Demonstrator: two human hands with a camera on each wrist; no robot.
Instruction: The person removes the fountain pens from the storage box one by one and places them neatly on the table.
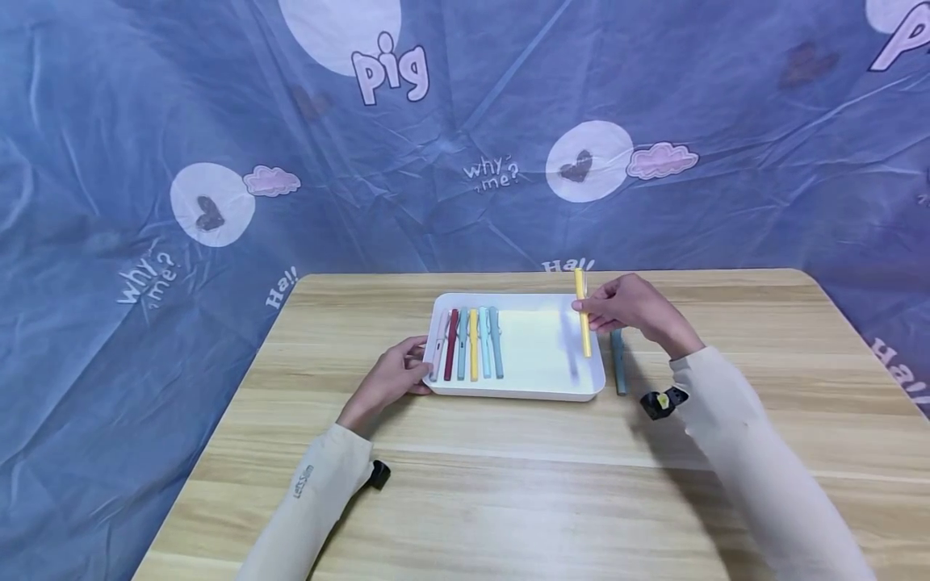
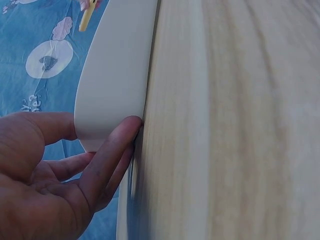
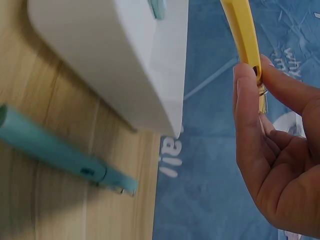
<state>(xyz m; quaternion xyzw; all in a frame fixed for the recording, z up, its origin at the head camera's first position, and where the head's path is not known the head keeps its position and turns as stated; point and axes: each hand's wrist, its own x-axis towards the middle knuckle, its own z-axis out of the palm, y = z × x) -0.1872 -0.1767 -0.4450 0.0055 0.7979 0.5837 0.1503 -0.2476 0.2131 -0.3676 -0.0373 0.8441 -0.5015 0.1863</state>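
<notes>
My right hand (image 1: pixel 628 305) pinches a yellow pen (image 1: pixel 584 319) between thumb and fingers, held upright over the right end of a white tray (image 1: pixel 538 394). In the right wrist view the pen's clip shows beside the fingertips. At the tray's left end my left hand (image 1: pixel 395 373) grips the wall, the thumb at the rim and the fingers along the outside, low near the table. Inside the tray, several capped pens lie side by side at the left: pale pink, dark red (image 1: pixel 451 344), another yellow (image 1: pixel 474 344) and blue-green ones (image 1: pixel 496 343).
A teal pen (image 1: pixel 618 363) lies on the wooden table (image 1: pixel 479 484) just right of the tray, below my right hand. Behind the table's far edge hangs a blue printed cloth (image 1: pixel 450 218).
</notes>
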